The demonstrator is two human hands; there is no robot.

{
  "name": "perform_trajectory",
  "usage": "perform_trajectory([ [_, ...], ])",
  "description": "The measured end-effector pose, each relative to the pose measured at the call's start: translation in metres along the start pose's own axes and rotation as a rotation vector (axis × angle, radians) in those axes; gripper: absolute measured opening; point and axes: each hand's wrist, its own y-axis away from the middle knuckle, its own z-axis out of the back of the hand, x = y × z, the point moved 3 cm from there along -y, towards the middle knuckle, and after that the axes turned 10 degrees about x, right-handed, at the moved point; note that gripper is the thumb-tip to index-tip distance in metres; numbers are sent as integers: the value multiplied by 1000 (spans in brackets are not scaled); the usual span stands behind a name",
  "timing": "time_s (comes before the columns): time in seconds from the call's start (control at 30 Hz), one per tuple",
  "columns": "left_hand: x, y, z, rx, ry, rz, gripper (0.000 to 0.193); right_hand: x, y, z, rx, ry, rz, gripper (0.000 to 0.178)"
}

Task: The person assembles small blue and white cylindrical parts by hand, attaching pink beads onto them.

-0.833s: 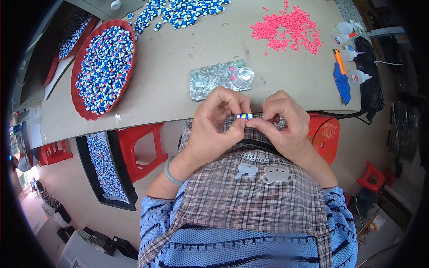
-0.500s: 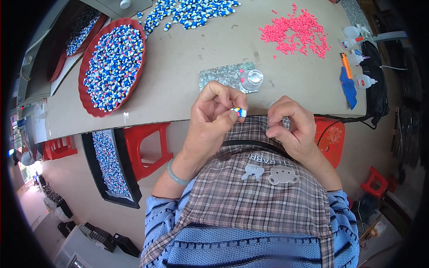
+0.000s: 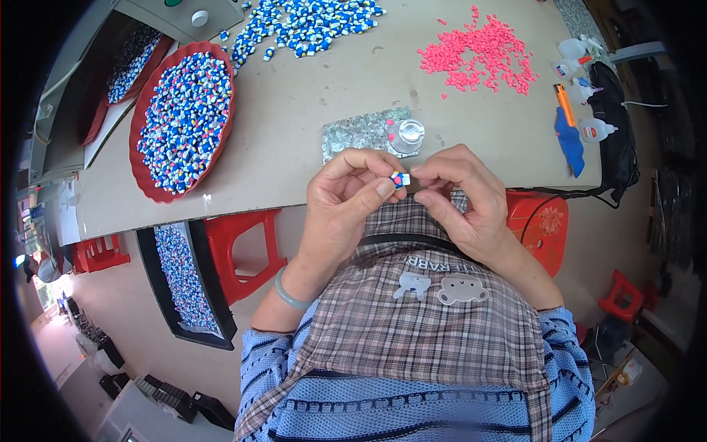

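Observation:
My left hand (image 3: 346,188) is closed, pinching a small blue, white and yellow piece (image 3: 404,179) between thumb and fingers. A pink spot shows on the side of the piece that faces up. Close to its right, my right hand (image 3: 468,195) has its thumb and forefinger apart, with nothing visible between them. Just beyond the hands lies a flat grey-green stone slab (image 3: 353,132). On the slab's right part stands a small clear container (image 3: 407,138), with pink bits beside or in it.
A red scalloped tray (image 3: 135,147) full of similar blue-white pieces stands at left. More blue-white pieces (image 3: 317,26) lie at the back, loose pink pieces (image 3: 482,55) at back right. Glue bottles (image 3: 595,130), an orange cutter (image 3: 564,103) and a blue cloth (image 3: 570,147) line the right edge.
My right hand has moved left, close to the piece, and its thumb and forefinger have parted. The piece has turned in my left hand, and its pink spot now faces up.

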Motion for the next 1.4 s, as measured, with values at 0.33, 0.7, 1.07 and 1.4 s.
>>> perform_trajectory([
  [0.33,-6,2,4,-53,-109,-5,16,-11,8,14,33,92,-86,22],
  [0.7,-18,7,30,-181,-212,-98,9,-77,-11,57,-176,346,-188,15],
  [1.07,-17,3,33,-210,-315,-55,15,-66,3,88,-194,548,-199,13],
  [1.4,-32,-9,39,-226,-405,-102,18,-69,73,153,-434,906,-303,11],
])
